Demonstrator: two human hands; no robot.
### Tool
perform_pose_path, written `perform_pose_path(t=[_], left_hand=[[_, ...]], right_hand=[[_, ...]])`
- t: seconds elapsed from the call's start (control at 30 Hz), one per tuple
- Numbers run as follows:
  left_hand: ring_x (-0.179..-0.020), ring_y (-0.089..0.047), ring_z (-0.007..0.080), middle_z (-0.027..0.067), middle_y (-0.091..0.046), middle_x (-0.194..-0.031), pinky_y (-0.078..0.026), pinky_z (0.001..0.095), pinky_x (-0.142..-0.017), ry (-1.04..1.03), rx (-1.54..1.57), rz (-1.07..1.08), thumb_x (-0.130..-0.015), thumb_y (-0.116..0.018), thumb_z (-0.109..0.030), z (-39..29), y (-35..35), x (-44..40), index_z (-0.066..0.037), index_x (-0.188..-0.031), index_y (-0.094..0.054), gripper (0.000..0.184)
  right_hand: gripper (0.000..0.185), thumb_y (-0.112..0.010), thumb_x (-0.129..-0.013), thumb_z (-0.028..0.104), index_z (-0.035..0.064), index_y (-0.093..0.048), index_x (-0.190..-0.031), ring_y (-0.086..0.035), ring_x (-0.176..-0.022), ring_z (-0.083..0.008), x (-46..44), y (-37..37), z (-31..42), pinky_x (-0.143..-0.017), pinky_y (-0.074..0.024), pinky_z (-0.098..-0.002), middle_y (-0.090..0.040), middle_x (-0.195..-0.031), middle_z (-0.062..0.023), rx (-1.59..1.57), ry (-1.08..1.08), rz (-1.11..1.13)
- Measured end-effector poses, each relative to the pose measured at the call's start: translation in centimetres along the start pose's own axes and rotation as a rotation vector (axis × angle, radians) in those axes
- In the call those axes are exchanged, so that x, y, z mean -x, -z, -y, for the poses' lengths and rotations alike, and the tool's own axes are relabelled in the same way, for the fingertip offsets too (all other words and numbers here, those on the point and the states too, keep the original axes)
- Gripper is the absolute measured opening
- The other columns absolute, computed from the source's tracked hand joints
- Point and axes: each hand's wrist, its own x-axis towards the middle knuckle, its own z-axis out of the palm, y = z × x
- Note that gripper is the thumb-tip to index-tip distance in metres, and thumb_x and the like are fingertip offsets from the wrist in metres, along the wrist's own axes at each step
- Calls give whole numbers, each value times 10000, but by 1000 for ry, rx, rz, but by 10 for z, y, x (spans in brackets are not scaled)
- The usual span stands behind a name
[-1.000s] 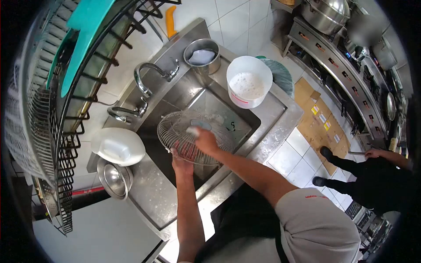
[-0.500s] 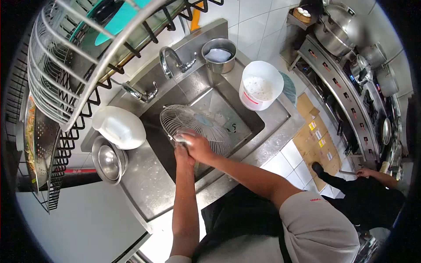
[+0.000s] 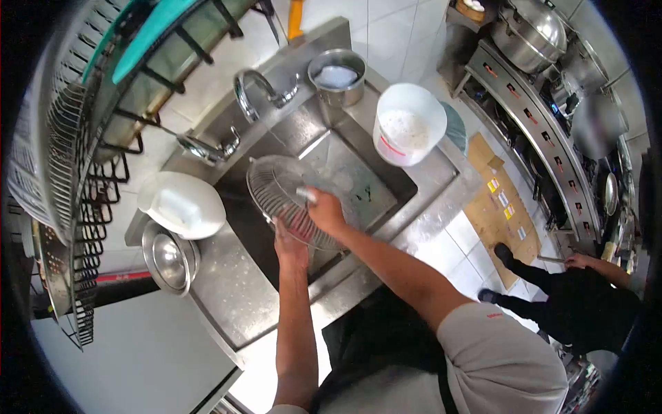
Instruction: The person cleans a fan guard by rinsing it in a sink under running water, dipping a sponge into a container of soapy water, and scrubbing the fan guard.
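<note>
we hold the round wire guard [image 3: 276, 190] tilted over the sink [image 3: 376, 162], our left hand [image 3: 291, 247] gripping its rim at six o'clock, fingers partly hidden. our right hand [image 3: 325, 212] is curled around a small pale pad [image 3: 305, 195] at the wires. from the guard, the sudsy white tub [image 3: 411, 127] sits at two o'clock, the white basin [image 3: 183, 205] at nine.
</note>
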Motion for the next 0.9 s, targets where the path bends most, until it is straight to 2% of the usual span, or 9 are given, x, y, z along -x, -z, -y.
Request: perform_pose_path(t=[0.13, 0.33, 0.37, 0.5, 0.57, 0.6, 0.63, 0.77, 0.9], left_hand=[[-1304, -452, 360, 187, -422, -1462, -323, 530, -1107, -37, 186, 33, -977, -275, -670, -39, 30, -30, -68, -1469, -341, 780], [-1089, -619, 315, 188, -623, -1261, -503, 436, -944, -8, -213, 43, -1016, -504, -357, -93, 84, -90, -35, -1202, -542, 374], [-1078, -625, 308, 196, -622, -1261, -515, 430, -914, 78, -164, 299, -1025, -479, -290, -97, 104, -104, -39, -1173, -556, 301], [-1060, -630, 350, 242, -599, -1266, -530, 429, -854, -74, -312, 95, -1014, -488, -257, -85, 59, -50, 21, -1162, -536, 318], [-1061, -630, 405, 293, -578, -1275, -542, 461, -834, -134, -213, 185, -1022, -472, -282, -73, 69, -53, 40, -1209, -501, 374], [-1026, -645, 391, 290, -593, -1253, -546, 452, -820, -129, -246, -1, -1020, -473, -268, -67, 59, -54, 40, -1200, -507, 359], [-1019, -654, 367, 268, -611, -1241, -543, 431, -836, -148, -284, 158, -1025, -466, -261, -65, 73, -67, 42, -1197, -507, 351], [-1062, -641, 322, 227, -629, -1241, -529, 404, -863, -211, -290, -32, -1036, -446, -280, -51, 35, -55, 24, -1222, -517, 363], [-1190, -581, 301, 189, -564, -1354, -470, 400, -964, -271, -456, -88, -1035, -369, -313, -40, 30, -62, 63, -1346, -478, 500]], right_hand=[[403, -625, -823, 110, 139, -641, -1225, -673, -887, -382, 18, 12, 22, -790, -534, -465, -700, -983, -190, 130, 215, 126], [317, -607, -870, 167, 93, -644, -1176, -657, -857, -420, 16, 32, 22, -776, -519, -494, -694, -929, -199, -58, 10, 208], [299, -602, -875, 174, 87, -649, -1157, -656, -851, -423, 14, 50, 31, -772, -516, -496, -693, -917, -201, -96, -23, 200], [282, -603, -847, 211, 24, -659, -1052, -663, -834, -417, 3, 164, 104, -757, -516, -505, -684, -875, -236, 42, 71, -96], [270, -611, -797, 186, 3, -663, -989, -669, -808, -414, -19, 226, 112, -739, -523, -508, -678, -844, -250, 155, 72, -323], [272, -615, -781, 185, -1, -672, -971, -673, -808, -411, -32, 252, 113, -731, -528, -501, -684, -835, -238, 282, 72, -311], [275, -620, -764, 184, -5, -681, -954, -677, -808, -407, -49, 265, 108, -723, -532, -494, -690, -826, -225, 392, 55, -287], [272, -647, -724, 185, 30, -723, -934, -690, -848, -367, -111, 262, 48, -729, -544, -469, -715, -870, -174, 810, 98, 96], [327, -690, -757, 269, 88, -755, -1021, -686, -966, -310, -132, 245, -5, -772, -533, -474, -722, -1033, -152, 960, 225, 217]])
